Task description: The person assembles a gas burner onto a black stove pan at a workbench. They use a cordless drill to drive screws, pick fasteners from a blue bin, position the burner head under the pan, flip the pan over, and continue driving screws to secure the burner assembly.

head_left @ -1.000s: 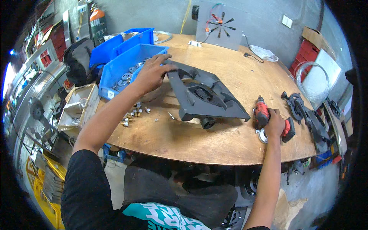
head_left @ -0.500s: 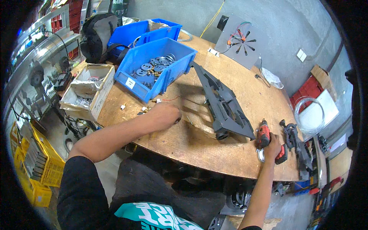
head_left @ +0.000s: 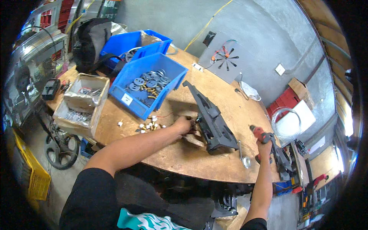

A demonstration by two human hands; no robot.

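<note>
My right hand (head_left: 264, 147) is clamped on the red drill (head_left: 258, 132) near the right edge of the surface (head_left: 172, 163), while my left hand (head_left: 183, 125), its grip too hidden to tell, seems to be positioning the tilted black frame (head_left: 214, 123) toward the front edge, which next calls for steadying.

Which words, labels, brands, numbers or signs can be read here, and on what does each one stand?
None can be read clearly.
White label on the front blue bin: too small to read.
Teal-and-white print on the black shirt: blurred and cut off by the frame.
</note>
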